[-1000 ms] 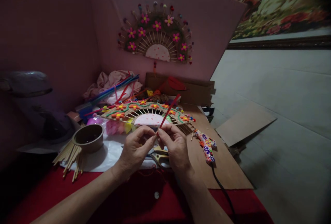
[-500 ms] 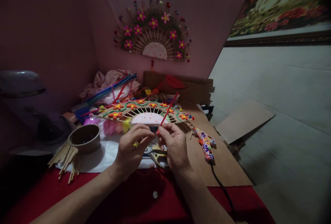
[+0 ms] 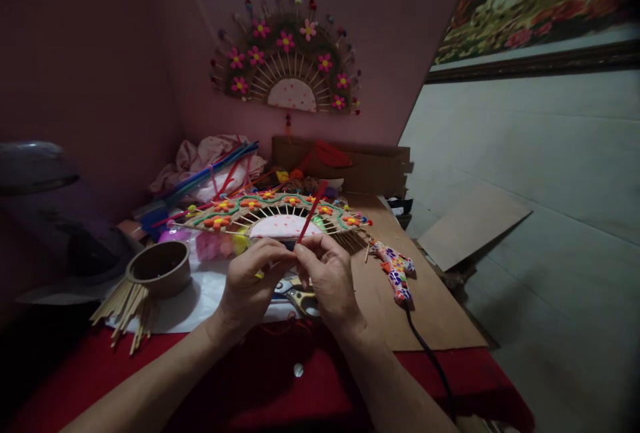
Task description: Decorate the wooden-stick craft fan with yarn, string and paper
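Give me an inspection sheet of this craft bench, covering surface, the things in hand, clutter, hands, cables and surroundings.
Surface: red cloth with a brown board and white sheet on it.
Job's things: red pipe cleaner, pinched at its lower end by both hands; stick fan with orange flowers lying just behind.
Clutter: brown bowl, bundle of sticks, scissors, pipe cleaner bundle, flower-patterned glue gun.
Hands: left hand and right hand both shut on the pipe cleaner.
Cables: black cord runs from the glue gun off the near edge.
Surroundings: pink wall with a finished fan; framed picture at right.
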Motion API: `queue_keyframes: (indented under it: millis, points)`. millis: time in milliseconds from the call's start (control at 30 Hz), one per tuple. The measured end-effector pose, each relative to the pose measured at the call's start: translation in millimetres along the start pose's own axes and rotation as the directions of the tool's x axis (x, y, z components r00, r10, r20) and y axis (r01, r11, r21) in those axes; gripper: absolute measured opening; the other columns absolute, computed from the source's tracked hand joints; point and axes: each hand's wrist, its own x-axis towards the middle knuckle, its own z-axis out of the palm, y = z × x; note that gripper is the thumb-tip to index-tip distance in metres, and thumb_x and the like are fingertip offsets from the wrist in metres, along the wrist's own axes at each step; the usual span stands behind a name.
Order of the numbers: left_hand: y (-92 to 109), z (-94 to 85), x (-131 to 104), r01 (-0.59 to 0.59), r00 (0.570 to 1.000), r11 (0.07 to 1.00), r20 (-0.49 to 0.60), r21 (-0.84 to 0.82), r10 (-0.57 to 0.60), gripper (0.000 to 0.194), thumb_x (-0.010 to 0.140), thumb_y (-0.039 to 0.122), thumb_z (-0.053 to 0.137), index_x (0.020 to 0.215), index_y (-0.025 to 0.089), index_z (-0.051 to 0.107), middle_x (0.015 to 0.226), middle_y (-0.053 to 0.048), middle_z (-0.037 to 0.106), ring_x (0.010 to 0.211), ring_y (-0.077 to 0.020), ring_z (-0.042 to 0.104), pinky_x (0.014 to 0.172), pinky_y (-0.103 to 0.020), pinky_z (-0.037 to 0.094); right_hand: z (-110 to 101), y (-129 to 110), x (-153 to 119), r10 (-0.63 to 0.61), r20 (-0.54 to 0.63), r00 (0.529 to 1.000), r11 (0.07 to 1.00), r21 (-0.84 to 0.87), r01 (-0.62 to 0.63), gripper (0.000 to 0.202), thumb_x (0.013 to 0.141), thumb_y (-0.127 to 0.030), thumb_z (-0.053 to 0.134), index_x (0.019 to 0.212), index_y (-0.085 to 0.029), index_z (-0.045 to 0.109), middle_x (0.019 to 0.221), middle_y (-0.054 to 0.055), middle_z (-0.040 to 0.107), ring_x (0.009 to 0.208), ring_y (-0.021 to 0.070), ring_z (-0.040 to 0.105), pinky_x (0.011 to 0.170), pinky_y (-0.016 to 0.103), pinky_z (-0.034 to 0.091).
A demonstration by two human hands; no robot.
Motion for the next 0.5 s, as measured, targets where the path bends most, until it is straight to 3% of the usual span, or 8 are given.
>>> queue_keyframes:
  millis: [367,500]
  points:
    - [8.0,-1.0,-0.6,0.219,0.975,0.961,0.004,-0.172,-0.221,0.007,0.083,0.016,0.059,0.077,0.018,0.064,0.069,0.0,0.061,0.061,-0.011,0.056,0.057,-0.023,0.046,2.6,-1.0,-3.9,-0.027,0.132,0.991,0.999,0.026,0.024,0.016,0.078,-0.033,0.063,0.079,-0.017,0.06,0.054,-0.007,0.048,0.043,0.0055,0.038,0.041,0.019,0.031]
    - [8.5,1.0,0.5,0.349,0.924,0.89,-0.049,-0.294,-0.379,0.004,0.079,0.017,0.063,0.083,0.018,0.063,0.071,0.001,0.062,0.059,-0.0099,0.055,0.052,-0.021,0.045,3.1,0.5,-5.2,-0.072,0.021,0.997,0.997,0.003,0.072,0.016,0.077,-0.031,0.067,0.079,-0.017,0.06,0.056,-0.005,0.052,0.044,0.0062,0.042,0.042,0.02,0.034]
